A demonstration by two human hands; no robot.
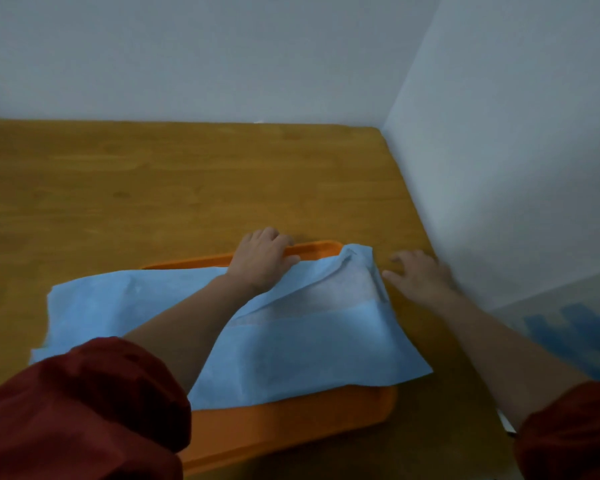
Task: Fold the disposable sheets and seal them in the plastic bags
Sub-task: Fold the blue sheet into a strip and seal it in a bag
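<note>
A light blue disposable sheet (309, 344) lies partly folded over an orange tray (291, 420) on the wooden table. Its far right corner is lifted into a peak. My left hand (262, 261) rests on the sheet's far edge with its fingers curled over the tray's far rim. My right hand (420, 275) is blurred and hovers over the table just right of the raised corner, fingers spread and holding nothing. No plastic bag is clearly visible.
The wooden table (153, 188) stretches far and left of the tray. White walls (499, 168) meet in a corner at the right, close to my right hand. A blue-patterned surface (575, 334) shows at the right edge.
</note>
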